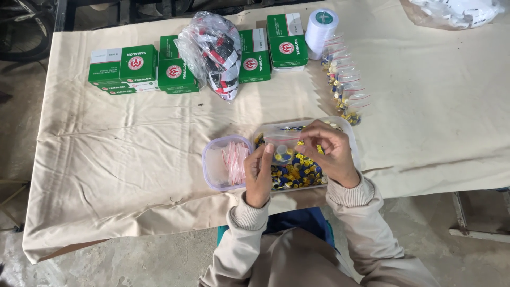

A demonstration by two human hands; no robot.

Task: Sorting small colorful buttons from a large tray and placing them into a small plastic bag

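My left hand [258, 172] and my right hand [328, 151] together hold a small clear zip bag [282, 148] with a few yellow and blue pieces in it. They hover over a clear rectangular tub [350, 133] filled with small yellow and blue plastic pieces [297, 172]. Left of it sits a square clear tub [212, 165] holding empty red-striped zip bags [235, 161]. Both stand near the table's front edge.
Cream cloth covers the table [133, 138]. Several green boxes [123, 66] line the back, with a clear bag of dark items [215, 50] among them. A white thread spool [320, 26] and a row of filled small bags [345, 85] lie to the right.
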